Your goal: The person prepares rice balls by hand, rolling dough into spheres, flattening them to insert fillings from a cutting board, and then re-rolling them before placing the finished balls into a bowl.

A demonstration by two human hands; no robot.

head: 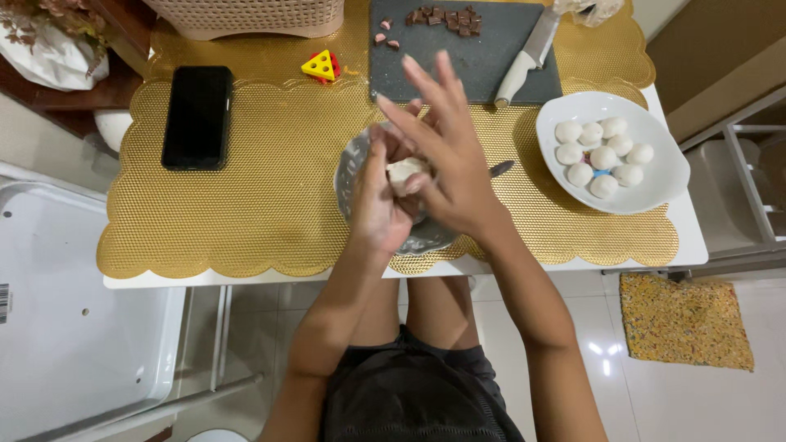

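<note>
Dough (407,169), a pale off-white lump, sits pressed between the two palms above the grey bowl (354,164) at the table's near edge. The lump looks smooth and roughly round, though most of it is hidden by the hands. The left hand (378,200) cups it from below with fingers curled loosely around it; the right hand (449,155) lies over it, palm down on the lump, fingers stretched out straight and spread.

Going from the left: a black phone (196,117) lies flat on the gold placemat (270,188), well apart from the hands. A small yellow and red triangular toy (321,66) rests just beyond it. The bowl under the hands shows only its rim and some inner wall; what it holds cannot be told. Behind it, a dark cutting board (475,65) bears small brown chocolate pieces (446,20) and a white-handled knife (524,59). At the right, a white dish (655,176) holds eight or so smooth white dough balls (603,155), clustered together and touching.
</note>
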